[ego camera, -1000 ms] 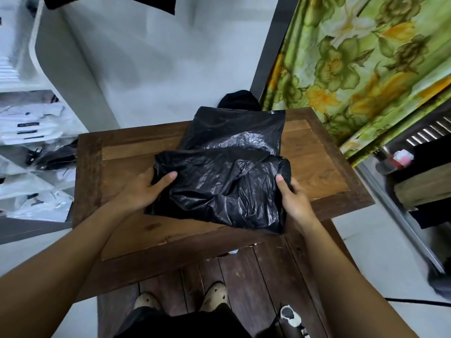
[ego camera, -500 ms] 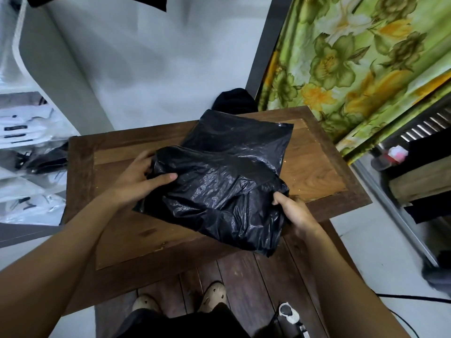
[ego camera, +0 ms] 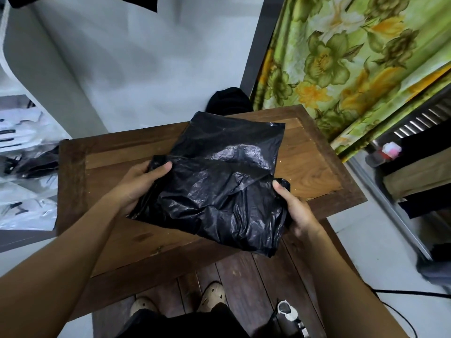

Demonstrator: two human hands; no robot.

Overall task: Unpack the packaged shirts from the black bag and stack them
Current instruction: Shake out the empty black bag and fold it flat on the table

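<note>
Both hands — left (ego camera: 136, 184), right (ego camera: 296, 213) — grip black bag (ego camera: 214, 191).

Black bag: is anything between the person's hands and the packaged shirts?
Only the black bag itself. The left hand and right hand grip its opposite sides over the wooden table; its plastic covers whatever is inside, and no shirt shows yet.
</note>
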